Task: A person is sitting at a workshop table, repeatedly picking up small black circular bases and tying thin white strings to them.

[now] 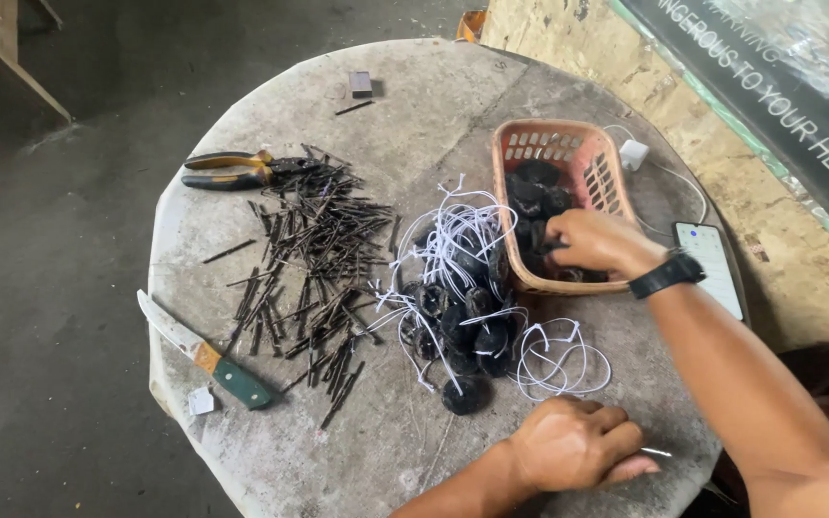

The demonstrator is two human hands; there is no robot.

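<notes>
Filling most of the view, the round desk (pixel 271 451) carries a pink basket (pixel 568 153) at two o'clock, where the right hand (pixel 599 240) reaches in, its fingers curled around a black piece (pixel 541 173); whether they grip it cannot be told. Centre lies a pile of black pieces with white wire (pixel 462 278). The left hand (pixel 573 443) rests at five o'clock, fingers folded, apparently empty. A single piece is best lifted clear of the others.

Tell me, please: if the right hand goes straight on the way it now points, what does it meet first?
The right hand points leftward into the orange basket, so it would probably meet the black round pieces inside first. Its fingertips seem already among them; depth is unclear.
</notes>
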